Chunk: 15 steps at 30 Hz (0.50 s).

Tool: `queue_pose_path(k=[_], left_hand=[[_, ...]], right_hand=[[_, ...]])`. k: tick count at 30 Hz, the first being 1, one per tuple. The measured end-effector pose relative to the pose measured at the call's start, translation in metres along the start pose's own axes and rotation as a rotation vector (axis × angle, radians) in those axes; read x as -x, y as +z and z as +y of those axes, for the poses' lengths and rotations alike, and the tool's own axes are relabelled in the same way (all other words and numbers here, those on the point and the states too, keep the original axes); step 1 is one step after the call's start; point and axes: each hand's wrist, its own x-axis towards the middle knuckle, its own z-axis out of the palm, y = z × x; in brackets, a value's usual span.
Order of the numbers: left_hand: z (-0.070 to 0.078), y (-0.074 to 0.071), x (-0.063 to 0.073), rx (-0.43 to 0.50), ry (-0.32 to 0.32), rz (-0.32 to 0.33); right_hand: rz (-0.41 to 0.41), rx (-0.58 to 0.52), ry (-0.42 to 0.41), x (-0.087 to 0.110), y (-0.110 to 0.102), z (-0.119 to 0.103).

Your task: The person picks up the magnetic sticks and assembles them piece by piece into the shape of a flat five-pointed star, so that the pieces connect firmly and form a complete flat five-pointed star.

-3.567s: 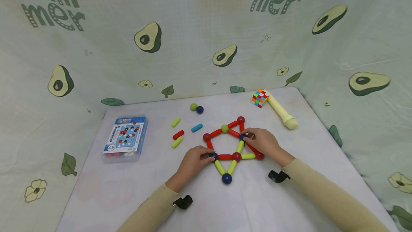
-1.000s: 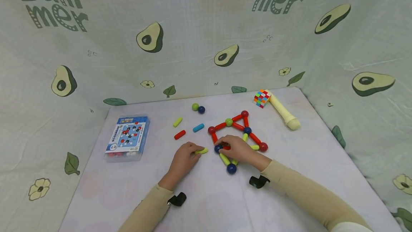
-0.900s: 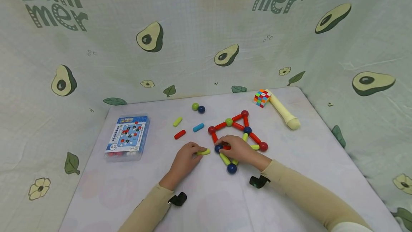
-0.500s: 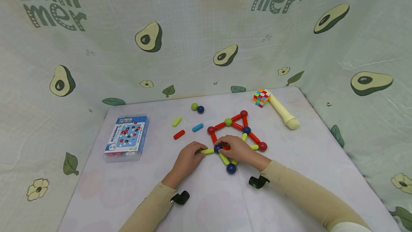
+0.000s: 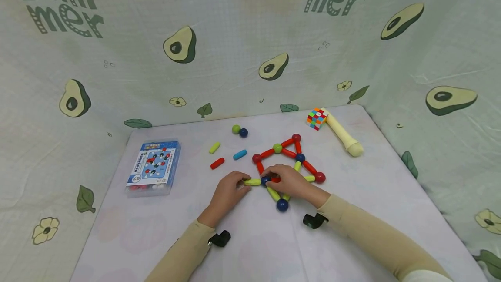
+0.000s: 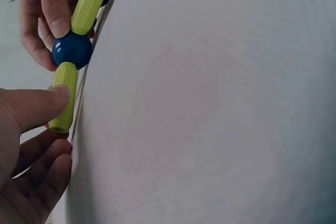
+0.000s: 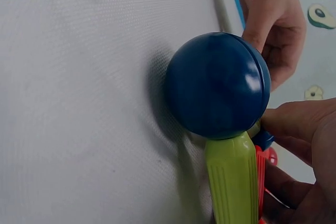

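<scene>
Thumb and fingers of my left hand (image 5: 226,196) pinch a yellow-green magnetic rod (image 5: 252,182). One end of that rod meets a dark blue ball (image 6: 72,51), as the left wrist view shows. My right hand (image 5: 288,181) grips this ball, at the left corner of a flat frame of balls and red rods (image 5: 309,168) and yellow-green rods. Partly under the right hand, some of the frame is hidden. The frame's nearest dark blue ball (image 7: 218,85) looms large in the right wrist view, with a yellow-green rod (image 7: 232,177) attached.
Beyond the left hand lie loose red (image 5: 217,163), blue (image 5: 240,154) and yellow-green rods (image 5: 214,147). A green ball (image 5: 236,129) touches a blue ball (image 5: 243,132) farther back. A boxed set (image 5: 153,167) lies left; a puzzle cube (image 5: 316,119) and a pale yellow stick (image 5: 342,134) are back right.
The left hand picked up a yellow-green rod from the table and brought it rightward against the blue ball. My right hand moved from the frame's right-hand blue ball to the left one.
</scene>
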Motion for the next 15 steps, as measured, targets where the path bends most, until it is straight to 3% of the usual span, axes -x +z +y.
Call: queue_pose_path(k=[8, 12, 15], left_hand=[[0.0001, -0.0004, -0.002, 0.0, 0.021, -0.007], [-0.0013, -0.0034, -0.0028, 0.038, 0.01, -0.019], [-0.0037, -0.0068, -0.005, 0.085, -0.02, 0.006]], right_hand=[[0.001, 0.01, 0.016, 0.0004, -0.0008, -0.0017], [-0.001, 0.009, 0.022, 0.0006, -0.0009, -0.0023], [0.0, 0.006, 0.019, 0.0009, -0.0003, -0.0021]])
